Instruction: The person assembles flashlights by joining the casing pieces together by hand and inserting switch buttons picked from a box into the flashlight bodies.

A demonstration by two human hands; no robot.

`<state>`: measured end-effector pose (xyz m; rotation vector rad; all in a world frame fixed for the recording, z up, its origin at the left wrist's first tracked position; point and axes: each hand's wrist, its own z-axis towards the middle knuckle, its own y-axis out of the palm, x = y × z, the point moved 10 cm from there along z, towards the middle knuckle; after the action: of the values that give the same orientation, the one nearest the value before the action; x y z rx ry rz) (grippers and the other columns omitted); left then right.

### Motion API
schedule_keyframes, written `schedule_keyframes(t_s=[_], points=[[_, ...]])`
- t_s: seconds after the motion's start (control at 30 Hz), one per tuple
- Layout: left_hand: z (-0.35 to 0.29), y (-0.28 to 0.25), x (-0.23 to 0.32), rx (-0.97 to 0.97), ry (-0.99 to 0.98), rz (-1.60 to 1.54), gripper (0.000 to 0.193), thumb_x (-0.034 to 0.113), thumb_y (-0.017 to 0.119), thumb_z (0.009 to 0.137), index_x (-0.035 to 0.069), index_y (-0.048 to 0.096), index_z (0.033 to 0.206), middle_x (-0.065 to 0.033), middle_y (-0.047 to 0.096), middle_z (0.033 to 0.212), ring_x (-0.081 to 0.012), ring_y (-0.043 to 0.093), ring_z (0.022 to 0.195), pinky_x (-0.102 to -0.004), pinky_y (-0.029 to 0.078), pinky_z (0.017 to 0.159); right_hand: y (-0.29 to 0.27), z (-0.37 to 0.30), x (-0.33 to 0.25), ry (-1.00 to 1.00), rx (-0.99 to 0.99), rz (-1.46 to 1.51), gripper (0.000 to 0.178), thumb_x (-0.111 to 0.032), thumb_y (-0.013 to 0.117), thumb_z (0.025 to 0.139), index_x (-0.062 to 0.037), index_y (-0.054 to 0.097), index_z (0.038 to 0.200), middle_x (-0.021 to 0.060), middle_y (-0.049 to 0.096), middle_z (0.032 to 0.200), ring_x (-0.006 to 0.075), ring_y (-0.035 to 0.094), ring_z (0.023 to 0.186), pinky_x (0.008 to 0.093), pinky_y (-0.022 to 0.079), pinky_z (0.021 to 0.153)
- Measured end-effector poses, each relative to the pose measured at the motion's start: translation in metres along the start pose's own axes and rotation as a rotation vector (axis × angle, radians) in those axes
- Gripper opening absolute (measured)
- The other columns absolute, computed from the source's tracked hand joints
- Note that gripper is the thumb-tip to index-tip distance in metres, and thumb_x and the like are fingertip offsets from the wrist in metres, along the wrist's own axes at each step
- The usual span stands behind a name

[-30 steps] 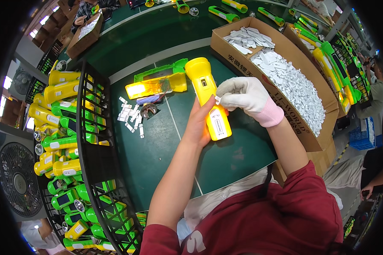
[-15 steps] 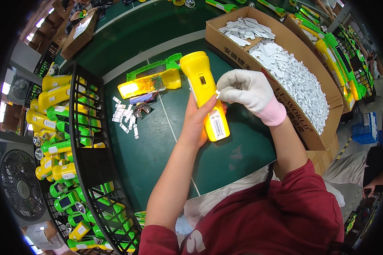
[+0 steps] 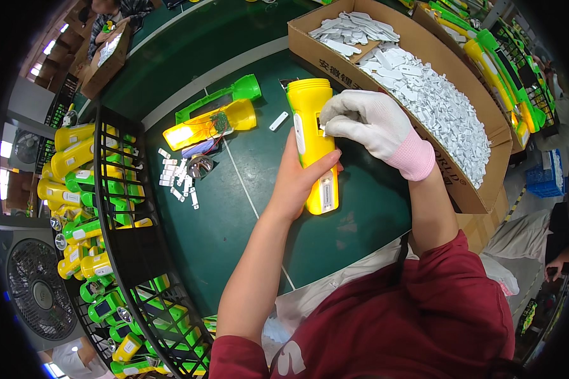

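Left hand (image 3: pixel 300 183): bare, wrapped around the lower body of the yellow torch (image 3: pixel 313 142), thumb across its front, holding it lifted over the middle of the green tabletop (image 3: pixel 360 215).
Right hand (image 3: pixel 367 123): white glove with pink cuff, fingertips pinched on a small white part and pressed to the torch's side near its wide head; cannot tell whether the part is seated.
Torch: head pointing toward the far edge, tail toward the body, label side up.
Grip advice: best kept firm and low on the body, so the pressing spot stays free and the torch does not twist under the push.
Pressing advice: likely wants the part lined up square with its slot first, then a straight push with the fingertip, not a slanted one.
Risk: small part could slip from the gloved fingers and drop to the tabletop.
Supply: carton (image 3: pixel 461 183) of white parts (image 3: pixel 436 101) at the right edge, just beside the gloved hand.
Nearby: open torch halves (image 3: pixel 212 120), green and yellow with wires showing, toward the far left; loose white parts (image 3: pixel 174 180) scattered beside them.
Left edge: black wire rack (image 3: pixel 129 252) with yellow and green torches standing beyond it.
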<state>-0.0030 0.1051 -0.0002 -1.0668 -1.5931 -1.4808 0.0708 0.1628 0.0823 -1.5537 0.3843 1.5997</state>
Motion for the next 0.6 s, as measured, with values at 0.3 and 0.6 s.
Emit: schedule_keyframes(t_s=[0.3, 0.6], points=[[0.000, 0.001, 0.002, -0.012, 0.021, 0.080, 0.061, 0.011, 0.067, 0.079, 0.009, 0.032, 0.129, -0.0090, 0.058, 0.096, -0.0167, 0.061, 0.079, -0.0297, 0.051, 0.070, -0.003, -0.003, -0.019, -0.078, 0.074, -0.246, 0.017, -0.014, 0.062, 0.077, 0.0004, 0.063, 0.086, 0.0130, 0.064, 0.080, 0.0224, 0.063, 0.073, 0.0297, 0.049, 0.068], [0.001, 0.008, -0.002, -0.069, -0.010, 0.111, 0.062, 0.011, 0.067, 0.078, 0.009, 0.032, 0.130, -0.0088, 0.057, 0.096, -0.0162, 0.061, 0.078, -0.0290, 0.050, 0.070, -0.011, -0.005, -0.024, -0.067, 0.060, -0.320, 0.021, -0.016, 0.069, 0.073, 0.0000, 0.061, 0.083, 0.0116, 0.064, 0.076, 0.0235, 0.064, 0.070, 0.0299, 0.050, 0.065]])
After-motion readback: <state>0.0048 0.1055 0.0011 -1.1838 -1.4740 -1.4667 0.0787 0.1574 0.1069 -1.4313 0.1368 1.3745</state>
